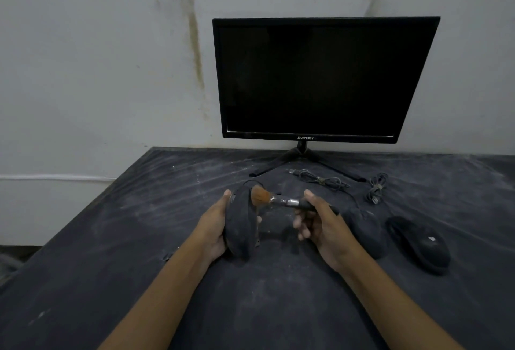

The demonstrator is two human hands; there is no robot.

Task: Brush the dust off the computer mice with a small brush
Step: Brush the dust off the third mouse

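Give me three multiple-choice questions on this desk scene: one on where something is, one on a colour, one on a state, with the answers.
1. Where do the two loose mice lie?
A. on the floor
B. on the table, right of the right hand
C. in a drawer

2. What colour are the bristles of the brush?
A. white
B. blue
C. orange-brown

3. How is the screen of the monitor?
A. dark
B. showing a desktop
C. showing a video

Answers:
1 B: both lie on the table beyond the right hand.
2 C: the tuft against the held mouse is orange-brown.
3 A: the screen is black all over.
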